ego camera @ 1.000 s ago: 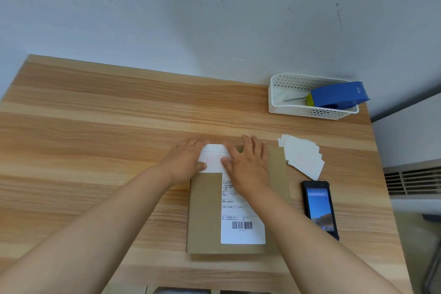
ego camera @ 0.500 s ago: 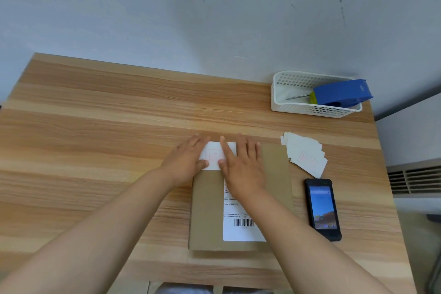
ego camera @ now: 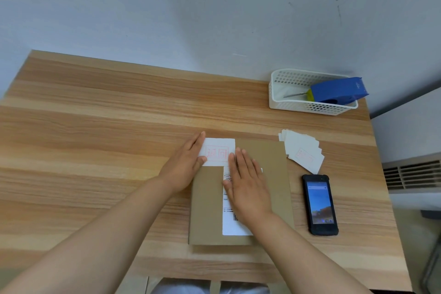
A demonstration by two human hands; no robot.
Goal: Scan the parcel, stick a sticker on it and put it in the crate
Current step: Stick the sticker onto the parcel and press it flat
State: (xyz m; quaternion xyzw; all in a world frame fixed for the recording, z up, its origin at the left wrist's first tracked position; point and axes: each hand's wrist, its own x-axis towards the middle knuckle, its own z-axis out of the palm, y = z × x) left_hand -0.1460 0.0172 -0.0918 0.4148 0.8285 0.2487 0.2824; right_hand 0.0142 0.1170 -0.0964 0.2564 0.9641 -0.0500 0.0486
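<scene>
A flat brown cardboard parcel lies on the wooden table, with a white shipping label and barcode on top. A white sticker with red characters sits on the parcel's far left corner. My left hand rests flat on the sticker's left edge and the parcel's corner. My right hand lies flat, fingers together, on the shipping label just right of the sticker. Neither hand grips anything. No crate is in view.
A black handheld scanner with a lit screen lies right of the parcel. A fanned pile of white stickers lies beyond it. A white mesh basket at the back right holds a blue tape dispenser.
My right hand has slid right and toward me off the sticker, uncovering its red print. The left hand has stayed at the sticker's left edge.
</scene>
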